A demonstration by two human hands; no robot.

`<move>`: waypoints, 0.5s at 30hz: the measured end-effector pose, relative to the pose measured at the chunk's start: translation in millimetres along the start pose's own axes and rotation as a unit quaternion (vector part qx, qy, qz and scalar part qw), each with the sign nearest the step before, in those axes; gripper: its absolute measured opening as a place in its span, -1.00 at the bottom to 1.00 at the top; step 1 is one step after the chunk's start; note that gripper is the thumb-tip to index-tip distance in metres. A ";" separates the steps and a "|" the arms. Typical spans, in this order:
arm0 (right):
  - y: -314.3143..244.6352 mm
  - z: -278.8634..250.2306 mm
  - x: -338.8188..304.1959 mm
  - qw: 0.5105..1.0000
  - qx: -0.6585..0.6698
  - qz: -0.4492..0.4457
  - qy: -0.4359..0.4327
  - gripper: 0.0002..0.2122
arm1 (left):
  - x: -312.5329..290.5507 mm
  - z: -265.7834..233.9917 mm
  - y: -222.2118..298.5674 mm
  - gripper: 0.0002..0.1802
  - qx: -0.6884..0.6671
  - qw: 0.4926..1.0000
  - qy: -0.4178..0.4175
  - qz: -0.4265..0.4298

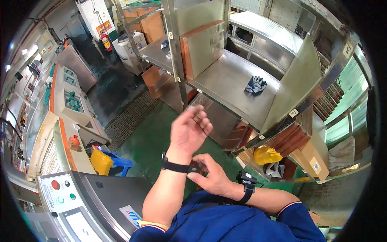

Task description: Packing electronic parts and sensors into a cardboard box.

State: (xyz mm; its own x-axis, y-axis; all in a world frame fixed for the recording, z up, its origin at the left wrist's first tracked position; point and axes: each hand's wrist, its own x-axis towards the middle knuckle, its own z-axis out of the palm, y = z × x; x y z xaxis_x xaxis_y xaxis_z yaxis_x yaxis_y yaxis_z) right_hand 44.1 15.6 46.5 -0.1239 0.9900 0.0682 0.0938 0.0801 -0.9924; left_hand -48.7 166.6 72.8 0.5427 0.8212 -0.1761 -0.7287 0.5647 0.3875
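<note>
My left hand [191, 130] is raised in front of me, palm turned up, with its fingers loosely bent and nothing in them. A black wrist strap [175, 165] goes round that wrist. Beside it, my right hand [210, 174] has its thumb and forefinger at the strap's right side, closed on the band's edge. Its other fingers are partly hidden. On my right wrist sits a small black camera-like device [246, 182] on a black band. Beyond both hands, a pair of grey and blue work gloves [256, 84] lies on a metal shelf [225, 76].
Upright boards [205, 48] stand on the shelf's left, and a pale panel [296, 84] on its right. Below are stacked brown boards [292, 135] and a yellow bag [267, 155]. A machine control panel [60, 193] and a blue stool [119, 162] are at left.
</note>
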 end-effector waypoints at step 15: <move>-74.1 35.6 11.0 0.921 0.232 -0.001 -0.314 -0.65 | -194.2 91.7 82.2 -0.83 -0.194 0.583 -0.782 0.108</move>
State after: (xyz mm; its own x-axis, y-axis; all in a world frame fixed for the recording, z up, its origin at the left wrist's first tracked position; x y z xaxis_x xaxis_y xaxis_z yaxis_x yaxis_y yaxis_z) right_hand 0.6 16.4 117.1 -0.6845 0.7150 0.1418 -0.3204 -0.1205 -0.9396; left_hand -175.7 46.0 221.9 -0.0831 -0.0304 0.9961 -0.7254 0.6872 -0.0395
